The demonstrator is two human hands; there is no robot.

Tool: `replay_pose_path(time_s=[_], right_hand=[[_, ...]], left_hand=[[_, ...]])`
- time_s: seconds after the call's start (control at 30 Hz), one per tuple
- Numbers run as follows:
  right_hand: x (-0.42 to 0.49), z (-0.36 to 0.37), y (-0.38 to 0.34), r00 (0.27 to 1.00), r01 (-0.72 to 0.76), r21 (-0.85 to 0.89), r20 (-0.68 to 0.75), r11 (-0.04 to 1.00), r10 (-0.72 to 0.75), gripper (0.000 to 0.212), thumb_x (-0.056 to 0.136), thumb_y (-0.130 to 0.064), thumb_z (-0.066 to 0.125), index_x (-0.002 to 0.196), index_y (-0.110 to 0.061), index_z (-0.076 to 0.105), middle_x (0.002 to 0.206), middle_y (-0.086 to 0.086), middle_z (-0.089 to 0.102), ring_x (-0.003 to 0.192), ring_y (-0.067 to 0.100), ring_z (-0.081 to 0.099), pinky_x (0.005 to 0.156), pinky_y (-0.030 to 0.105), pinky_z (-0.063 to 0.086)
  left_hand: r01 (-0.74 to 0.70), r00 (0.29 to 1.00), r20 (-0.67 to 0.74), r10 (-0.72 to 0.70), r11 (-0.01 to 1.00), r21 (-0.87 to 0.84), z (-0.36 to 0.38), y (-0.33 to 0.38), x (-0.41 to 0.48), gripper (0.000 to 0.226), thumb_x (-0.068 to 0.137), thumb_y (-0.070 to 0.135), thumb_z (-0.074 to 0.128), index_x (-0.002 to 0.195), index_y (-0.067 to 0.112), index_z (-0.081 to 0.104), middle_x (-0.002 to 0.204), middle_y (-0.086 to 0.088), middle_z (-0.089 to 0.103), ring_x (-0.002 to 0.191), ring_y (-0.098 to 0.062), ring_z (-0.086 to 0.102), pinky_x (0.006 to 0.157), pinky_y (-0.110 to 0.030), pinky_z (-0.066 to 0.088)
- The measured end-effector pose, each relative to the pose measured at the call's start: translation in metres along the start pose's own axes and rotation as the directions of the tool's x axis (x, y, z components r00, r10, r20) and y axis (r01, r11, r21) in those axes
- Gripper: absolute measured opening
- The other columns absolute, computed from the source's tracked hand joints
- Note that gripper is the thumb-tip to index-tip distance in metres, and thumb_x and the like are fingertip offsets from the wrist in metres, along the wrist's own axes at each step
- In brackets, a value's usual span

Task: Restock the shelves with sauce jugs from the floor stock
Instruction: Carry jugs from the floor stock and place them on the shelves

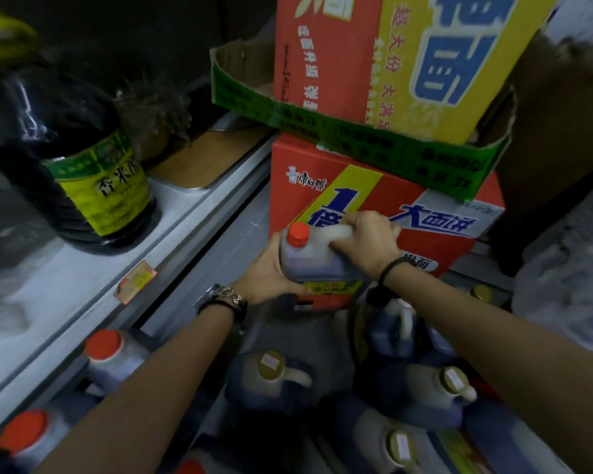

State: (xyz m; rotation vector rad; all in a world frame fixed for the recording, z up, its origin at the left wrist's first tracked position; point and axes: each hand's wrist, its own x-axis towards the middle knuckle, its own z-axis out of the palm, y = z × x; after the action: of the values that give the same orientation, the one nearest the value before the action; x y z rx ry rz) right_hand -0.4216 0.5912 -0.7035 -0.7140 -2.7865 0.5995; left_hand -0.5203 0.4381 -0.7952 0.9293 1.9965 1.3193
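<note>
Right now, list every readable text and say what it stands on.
"香米", next character cut off: label of the big dark jug.
"康师傅", "1倍", "大面饼": lower red carton.
"超大份 大满足": upper carton.
Too blurred to read: green tray, shelf tag, label of the held jug.

Green-yellow label on the large dark bottle reading 香米醋 (last character half blurred), red carton printed 康师傅, 1倍 and 大面饼, upper carton with a big blue 面 seen turned round, sauce jug label unreadable.
</note>
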Motion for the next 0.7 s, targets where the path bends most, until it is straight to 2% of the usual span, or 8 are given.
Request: replay_pose_path(time_s=[0.1, 0.17, 0.27, 0.37, 0.47, 0.57, 0.63, 0.7], right_hand=[[-0.012, -0.027, -0.019, 0.999, 0.022, -0.038, -0.048, 0.999, -0.024, 0.025, 0.078, -0.019, 0.064, 0.059, -0.016, 0.047, 0.069, 0.003, 0.050, 0.080, 0.023, 0.045, 0.074, 0.032, 0.017], [-0.019, -0.049, -0.034, 0.995, 0.052, -0.088, -0.078, 0.995, -0.059, 0.019, 0.078, -0.022, 0.062, 0.063, -0.017, 0.051, 0.066, 0.003, 0.051, 0.078, 0.026, 0.049, 0.073, 0.033, 0.017], [-0.029, -0.085, -0.059, 0.988, 0.071, -0.169, -0.125, 0.983, -0.093, 0.021, 0.079, -0.026, 0.060, 0.063, -0.019, 0.049, 0.059, 0.000, 0.044, 0.071, 0.025, 0.043, 0.073, 0.033, 0.018], [-0.034, -0.126, -0.085, 0.981, 0.079, -0.198, -0.162, 0.977, -0.112, 0.010, 0.080, -0.026, 0.059, 0.073, -0.018, 0.059, 0.066, 0.001, 0.052, 0.073, 0.026, 0.044, 0.075, 0.034, 0.019], [-0.037, -0.173, -0.114, 0.980, 0.091, -0.178, -0.160, 0.980, -0.120, 0.020, 0.078, -0.022, 0.059, 0.061, -0.018, 0.049, 0.053, -0.002, 0.040, 0.067, 0.027, 0.044, 0.070, 0.030, 0.025], [-0.037, -0.224, -0.142, 0.978, 0.100, -0.156, -0.169, 0.983, -0.126, 0.020, 0.077, -0.020, 0.059, 0.060, -0.015, 0.048, 0.052, -0.002, 0.038, 0.065, 0.028, 0.047, 0.057, 0.027, 0.031], [-0.037, -0.259, -0.162, 0.976, 0.111, -0.159, -0.170, 0.981, -0.138, 0.012, 0.077, -0.020, 0.057, 0.067, -0.014, 0.053, 0.056, 0.000, 0.042, 0.067, 0.028, 0.048, 0.055, 0.027, 0.031], [-0.036, -0.294, -0.183, 0.971, 0.130, -0.173, -0.179, 0.976, -0.161, 0.016, 0.075, -0.019, 0.056, 0.062, -0.014, 0.049, 0.057, 0.002, 0.042, 0.066, 0.029, 0.047, 0.051, 0.027, 0.029]], left_hand=[[-0.046, 0.999, 0.005, 0.046, 0.998, -0.044, -0.008, 0.029, -0.019, 0.102, 0.064, -0.001, 0.084, 0.142, 0.018, 0.022, 0.129, 0.011, 0.048, 0.118, -0.004, 0.051, 0.101, -0.030, 0.047], [-0.061, 0.998, 0.006, 0.062, 0.993, -0.097, -0.015, 0.050, -0.034, 0.099, 0.067, -0.001, 0.082, 0.142, 0.021, 0.021, 0.126, 0.015, 0.049, 0.113, 0.001, 0.053, 0.092, -0.020, 0.051], [-0.082, 0.997, 0.001, 0.083, 0.982, -0.170, -0.028, 0.085, -0.055, 0.096, 0.070, 0.002, 0.079, 0.142, 0.027, 0.022, 0.128, 0.016, 0.050, 0.110, 0.006, 0.054, 0.082, -0.011, 0.050], [-0.118, 0.993, -0.029, 0.114, 0.975, -0.186, -0.044, 0.127, -0.075, 0.096, 0.068, 0.013, 0.085, 0.143, 0.025, 0.025, 0.135, 0.011, 0.049, 0.116, 0.008, 0.052, 0.089, -0.013, 0.049], [-0.154, 0.987, -0.068, 0.145, 0.977, -0.144, -0.063, 0.178, -0.089, 0.093, 0.066, 0.020, 0.086, 0.141, 0.022, 0.030, 0.139, 0.010, 0.048, 0.126, 0.001, 0.048, 0.103, -0.022, 0.044], [-0.206, 0.974, -0.115, 0.194, 0.974, -0.099, -0.083, 0.231, -0.099, 0.086, 0.069, 0.013, 0.083, 0.137, 0.025, 0.032, 0.137, 0.015, 0.047, 0.124, 0.008, 0.045, 0.103, -0.016, 0.040], [-0.218, 0.968, -0.140, 0.206, 0.973, -0.079, -0.098, 0.267, -0.106, 0.083, 0.069, 0.015, 0.083, 0.133, 0.031, 0.032, 0.135, 0.018, 0.046, 0.121, 0.014, 0.044, 0.101, -0.013, 0.040], [-0.223, 0.967, -0.142, 0.211, 0.972, -0.076, -0.113, 0.301, -0.113, 0.083, 0.068, 0.023, 0.086, 0.131, 0.035, 0.034, 0.134, 0.019, 0.048, 0.122, 0.013, 0.045, 0.101, -0.015, 0.041]])
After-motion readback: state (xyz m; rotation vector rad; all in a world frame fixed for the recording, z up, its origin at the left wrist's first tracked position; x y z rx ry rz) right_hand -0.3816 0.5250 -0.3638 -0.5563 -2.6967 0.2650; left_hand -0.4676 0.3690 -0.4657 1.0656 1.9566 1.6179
